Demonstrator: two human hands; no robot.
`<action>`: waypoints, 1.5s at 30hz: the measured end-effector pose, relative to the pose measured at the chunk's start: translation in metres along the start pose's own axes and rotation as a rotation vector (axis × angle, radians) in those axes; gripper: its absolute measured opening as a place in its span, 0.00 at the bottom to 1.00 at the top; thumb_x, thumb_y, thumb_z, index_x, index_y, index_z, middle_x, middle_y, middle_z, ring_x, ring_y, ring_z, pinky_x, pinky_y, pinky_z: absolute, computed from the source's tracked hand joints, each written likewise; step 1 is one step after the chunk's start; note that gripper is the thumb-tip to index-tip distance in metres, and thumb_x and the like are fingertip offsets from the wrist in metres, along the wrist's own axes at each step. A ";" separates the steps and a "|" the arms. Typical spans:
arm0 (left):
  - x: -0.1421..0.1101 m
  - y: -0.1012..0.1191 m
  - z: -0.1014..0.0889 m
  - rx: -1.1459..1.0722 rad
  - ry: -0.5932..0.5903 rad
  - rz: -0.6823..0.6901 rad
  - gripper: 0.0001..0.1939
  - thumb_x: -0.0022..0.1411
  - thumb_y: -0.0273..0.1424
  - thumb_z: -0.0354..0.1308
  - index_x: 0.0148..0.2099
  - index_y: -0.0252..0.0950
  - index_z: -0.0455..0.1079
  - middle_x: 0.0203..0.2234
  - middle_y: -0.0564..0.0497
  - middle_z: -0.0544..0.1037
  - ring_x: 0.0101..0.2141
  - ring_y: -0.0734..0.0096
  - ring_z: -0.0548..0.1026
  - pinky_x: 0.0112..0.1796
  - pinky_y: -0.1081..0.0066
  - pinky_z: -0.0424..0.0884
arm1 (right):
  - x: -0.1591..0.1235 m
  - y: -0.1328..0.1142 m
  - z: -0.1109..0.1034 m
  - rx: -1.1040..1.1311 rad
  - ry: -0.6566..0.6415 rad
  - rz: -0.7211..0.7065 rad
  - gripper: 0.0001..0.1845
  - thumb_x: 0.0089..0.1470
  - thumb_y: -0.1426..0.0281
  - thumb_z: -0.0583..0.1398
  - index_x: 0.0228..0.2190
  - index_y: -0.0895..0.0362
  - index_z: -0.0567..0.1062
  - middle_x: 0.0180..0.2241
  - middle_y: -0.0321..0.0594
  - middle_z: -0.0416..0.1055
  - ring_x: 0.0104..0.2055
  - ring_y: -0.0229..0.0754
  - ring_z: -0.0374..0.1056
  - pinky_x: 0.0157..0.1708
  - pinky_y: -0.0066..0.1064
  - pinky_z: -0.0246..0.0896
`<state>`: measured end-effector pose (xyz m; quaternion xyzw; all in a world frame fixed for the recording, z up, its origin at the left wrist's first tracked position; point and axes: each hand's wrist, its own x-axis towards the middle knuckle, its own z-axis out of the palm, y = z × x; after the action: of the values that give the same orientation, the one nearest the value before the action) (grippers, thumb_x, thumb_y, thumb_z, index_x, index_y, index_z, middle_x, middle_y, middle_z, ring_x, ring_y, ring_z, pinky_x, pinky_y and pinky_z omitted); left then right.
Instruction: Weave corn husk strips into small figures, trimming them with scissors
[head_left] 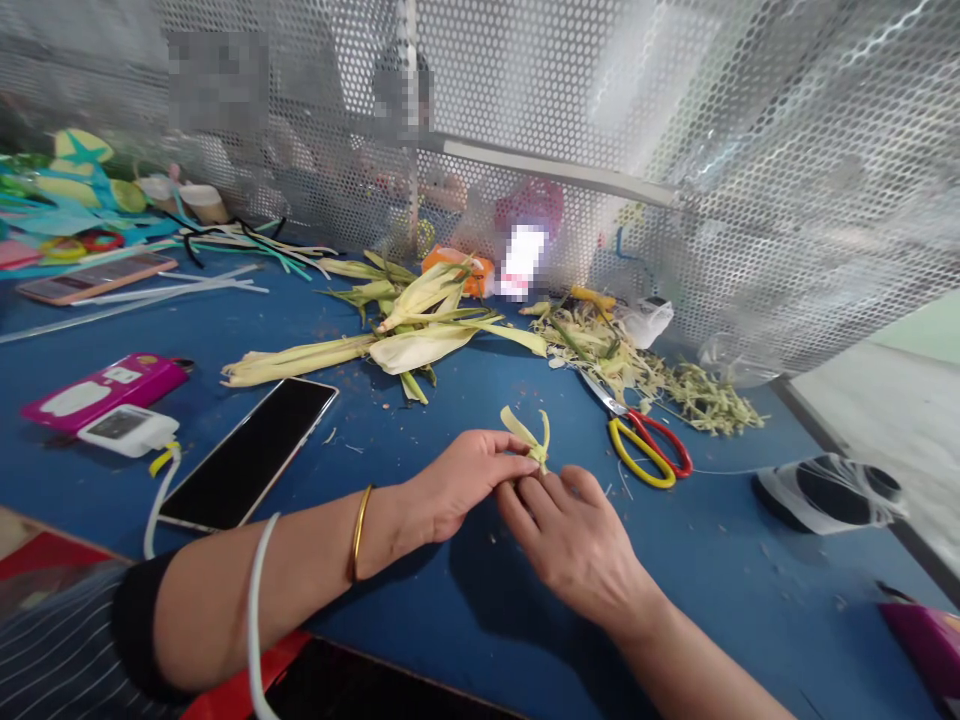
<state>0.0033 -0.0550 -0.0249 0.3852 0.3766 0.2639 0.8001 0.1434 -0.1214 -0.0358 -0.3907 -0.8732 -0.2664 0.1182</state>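
Note:
My left hand [469,480] pinches a small knotted piece of corn husk [538,450], pale yellow-green with two strips sticking up. My right hand [566,530] is closed against its lower end, fingers curled in; what those fingertips grip is partly hidden. Scissors [637,430] with one red and one yellow handle lie to the right of the hands, blades slightly apart. Beyond the hands rests a pile of corn husks [420,320]. A heap of small husk pieces [622,360] is at the back right.
A black smartphone [255,455], a white device with a cable [127,428] and a magenta packet [112,385] lie at left. A thread spool [829,492] stands at right. Perforated metal panels [540,120] rise behind the blue table [360,440]. People are behind them.

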 end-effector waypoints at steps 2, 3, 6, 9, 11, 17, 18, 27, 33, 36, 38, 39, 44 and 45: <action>0.001 0.000 0.000 -0.002 0.014 0.005 0.06 0.48 0.25 0.64 0.32 0.31 0.74 0.27 0.50 0.77 0.29 0.75 0.73 0.36 0.74 0.65 | 0.000 -0.001 0.000 0.000 -0.004 0.019 0.15 0.61 0.80 0.48 0.37 0.61 0.74 0.30 0.43 0.72 0.31 0.44 0.63 0.37 0.39 0.51; 0.001 -0.001 0.001 -0.007 0.021 0.008 0.06 0.48 0.25 0.64 0.32 0.30 0.74 0.27 0.50 0.77 0.30 0.74 0.73 0.36 0.73 0.65 | 0.000 -0.002 0.000 0.018 0.004 0.032 0.14 0.61 0.80 0.48 0.36 0.61 0.73 0.29 0.43 0.71 0.31 0.44 0.63 0.37 0.39 0.51; 0.001 0.000 0.001 -0.013 0.023 0.026 0.03 0.47 0.25 0.64 0.29 0.30 0.75 0.26 0.49 0.77 0.28 0.74 0.72 0.35 0.73 0.66 | 0.001 -0.001 0.000 0.115 0.068 0.054 0.15 0.63 0.79 0.47 0.35 0.60 0.73 0.27 0.41 0.70 0.29 0.42 0.63 0.36 0.37 0.51; 0.001 -0.001 0.001 0.014 0.006 0.088 0.02 0.47 0.25 0.64 0.27 0.30 0.75 0.23 0.51 0.77 0.27 0.75 0.71 0.33 0.74 0.65 | 0.000 0.000 -0.001 0.182 0.136 0.028 0.16 0.63 0.79 0.47 0.34 0.60 0.73 0.25 0.39 0.69 0.28 0.41 0.62 0.35 0.36 0.52; 0.001 -0.001 0.001 0.026 0.011 0.114 0.02 0.48 0.25 0.64 0.27 0.31 0.76 0.23 0.51 0.77 0.26 0.75 0.71 0.33 0.74 0.65 | 0.000 0.000 -0.002 0.213 0.157 0.013 0.16 0.63 0.78 0.47 0.32 0.59 0.73 0.25 0.40 0.70 0.28 0.41 0.62 0.35 0.36 0.52; -0.002 0.000 0.002 0.059 0.020 0.086 0.01 0.49 0.24 0.63 0.27 0.30 0.76 0.21 0.51 0.77 0.25 0.76 0.71 0.33 0.74 0.66 | -0.002 -0.001 -0.002 0.288 0.188 -0.032 0.15 0.63 0.79 0.48 0.33 0.60 0.74 0.26 0.43 0.73 0.31 0.43 0.67 0.35 0.36 0.55; -0.002 0.001 0.002 0.057 0.025 0.079 0.01 0.49 0.23 0.63 0.27 0.30 0.76 0.21 0.51 0.77 0.25 0.77 0.70 0.33 0.74 0.66 | -0.003 -0.001 -0.002 0.284 0.185 -0.034 0.14 0.63 0.79 0.49 0.34 0.61 0.74 0.26 0.43 0.73 0.32 0.43 0.68 0.35 0.36 0.56; -0.001 0.012 -0.002 -0.002 0.041 0.106 0.11 0.48 0.29 0.67 0.36 0.32 0.75 0.24 0.52 0.77 0.25 0.76 0.72 0.32 0.72 0.69 | -0.006 0.002 -0.006 0.529 0.274 0.642 0.08 0.59 0.65 0.60 0.37 0.56 0.72 0.28 0.40 0.71 0.29 0.42 0.65 0.31 0.33 0.57; 0.001 0.010 -0.004 0.054 0.086 0.104 0.15 0.46 0.28 0.69 0.38 0.32 0.74 0.26 0.53 0.77 0.26 0.76 0.72 0.32 0.71 0.69 | 0.002 0.008 -0.003 1.254 0.010 1.040 0.22 0.56 0.51 0.57 0.23 0.55 0.71 0.20 0.35 0.67 0.25 0.39 0.62 0.25 0.29 0.56; 0.002 0.009 -0.005 0.096 0.069 0.135 0.16 0.46 0.25 0.67 0.40 0.32 0.73 0.25 0.53 0.77 0.26 0.75 0.73 0.32 0.72 0.68 | 0.005 0.008 -0.001 1.443 -0.020 1.107 0.26 0.54 0.46 0.57 0.24 0.57 0.73 0.22 0.39 0.70 0.26 0.41 0.66 0.30 0.32 0.61; 0.001 0.008 -0.006 0.123 0.039 0.139 0.17 0.47 0.24 0.67 0.42 0.31 0.73 0.24 0.53 0.77 0.26 0.75 0.73 0.32 0.72 0.67 | 0.006 0.008 0.000 1.512 -0.010 1.148 0.28 0.53 0.45 0.57 0.23 0.57 0.74 0.23 0.40 0.71 0.26 0.42 0.68 0.31 0.33 0.62; 0.001 0.008 -0.006 0.132 0.038 0.134 0.17 0.48 0.25 0.66 0.42 0.31 0.72 0.24 0.52 0.77 0.26 0.75 0.72 0.32 0.72 0.67 | 0.006 0.008 0.001 1.517 -0.008 1.163 0.27 0.52 0.45 0.59 0.23 0.57 0.74 0.22 0.39 0.71 0.25 0.41 0.67 0.30 0.33 0.62; 0.001 0.007 -0.003 0.092 0.063 0.099 0.14 0.49 0.27 0.66 0.41 0.31 0.73 0.25 0.54 0.75 0.23 0.77 0.71 0.27 0.74 0.64 | 0.005 0.005 0.004 1.461 -0.021 1.161 0.23 0.51 0.50 0.62 0.21 0.57 0.72 0.19 0.35 0.68 0.20 0.37 0.63 0.24 0.30 0.60; 0.001 0.006 -0.003 0.089 0.074 0.100 0.14 0.48 0.27 0.66 0.40 0.31 0.73 0.24 0.55 0.75 0.22 0.78 0.70 0.25 0.75 0.64 | 0.004 0.004 0.004 1.436 -0.012 1.143 0.23 0.52 0.51 0.61 0.20 0.56 0.71 0.19 0.35 0.67 0.21 0.37 0.62 0.24 0.29 0.59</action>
<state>0.0010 -0.0494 -0.0213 0.4287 0.3974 0.3004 0.7537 0.1436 -0.1148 -0.0359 -0.5971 -0.5036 0.4413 0.4417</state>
